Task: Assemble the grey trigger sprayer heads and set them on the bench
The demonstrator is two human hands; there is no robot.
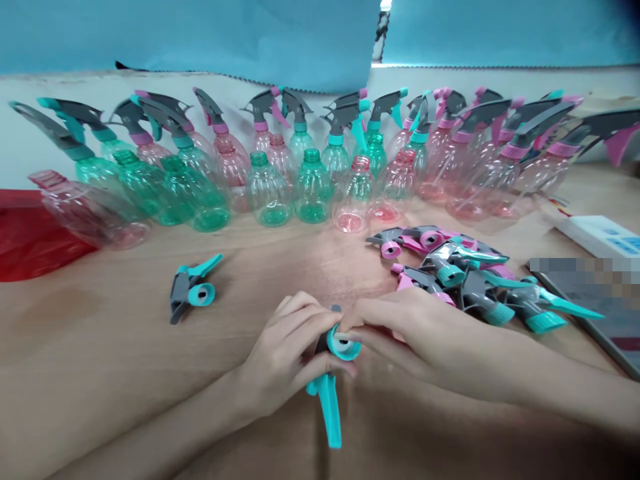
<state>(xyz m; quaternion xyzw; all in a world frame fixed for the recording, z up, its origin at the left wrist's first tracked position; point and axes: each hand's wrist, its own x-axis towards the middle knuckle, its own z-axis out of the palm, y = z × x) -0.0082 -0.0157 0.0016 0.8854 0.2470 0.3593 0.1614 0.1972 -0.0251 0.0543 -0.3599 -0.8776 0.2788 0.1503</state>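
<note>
Near the table's front, my left hand [285, 350] grips a grey and turquoise spray trigger head [329, 407], its turquoise trigger hanging downward. The round collar faces me, with a white part inside. My right hand [400, 333] pinches at the collar's upper edge; whatever lies between its fingertips is too small to make out. To the left, another grey and turquoise trigger head [193, 290] lies by itself on the wood. A pile of loose trigger heads [475, 287], pink and turquoise, is just beyond my right hand.
Behind stand several open-necked bottles [313, 190], green and pink, before a row of bottles fitted with trigger heads [335, 157]. A red plastic bag [35, 233] lies at left. At right are a dark flat device [595, 313] and a white box [605, 237].
</note>
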